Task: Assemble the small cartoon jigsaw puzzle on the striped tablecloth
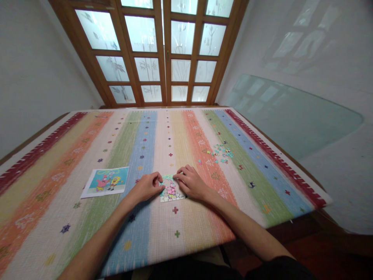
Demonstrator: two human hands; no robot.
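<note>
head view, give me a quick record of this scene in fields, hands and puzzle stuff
left hand: left hand rests on the left edge of the partly built puzzle
right hand: right hand fingertips press its top right edge
loose pieces: loose pieces heaped farther back, right of the hands, apart from the puzzle
reference picture: cartoon picture flat, left of the left hand, untouched
surface: striped cloth covering the table
background: wooden glass-paned doors

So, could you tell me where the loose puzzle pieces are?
In the head view, the loose puzzle pieces lie on the striped cloth, up and right of the right hand.
</note>
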